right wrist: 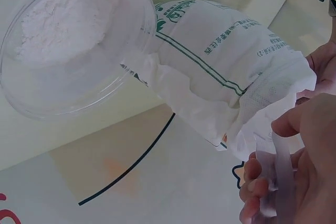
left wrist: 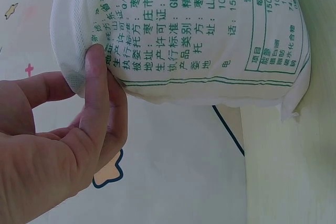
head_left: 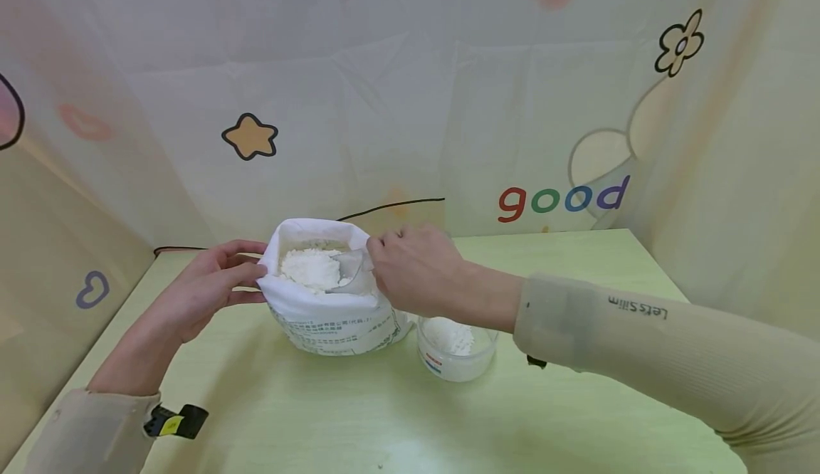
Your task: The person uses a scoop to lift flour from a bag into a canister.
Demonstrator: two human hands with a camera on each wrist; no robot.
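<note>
A white cloth bag (head_left: 339,328) with green print stands on the table, its top rim folded outward, white powder like flour (head_left: 310,267) inside. My left hand (head_left: 208,282) pinches the left edge of that rim between thumb and fingers, as the left wrist view also shows. Over the bag's right side, my right hand (head_left: 416,267) grips the handle of a clear scoop (right wrist: 283,177). The scoop's cup (head_left: 349,266) sits in the bag's mouth against the powder. Right of the bag, a round clear bowl (head_left: 458,371) holds a heap of the same white powder (right wrist: 65,19).
The light green table (head_left: 307,417) carries the bag and bowl. Behind it hangs a pale curtain (head_left: 384,125) with printed figures and the word "good". My right forearm passes above and behind the bowl.
</note>
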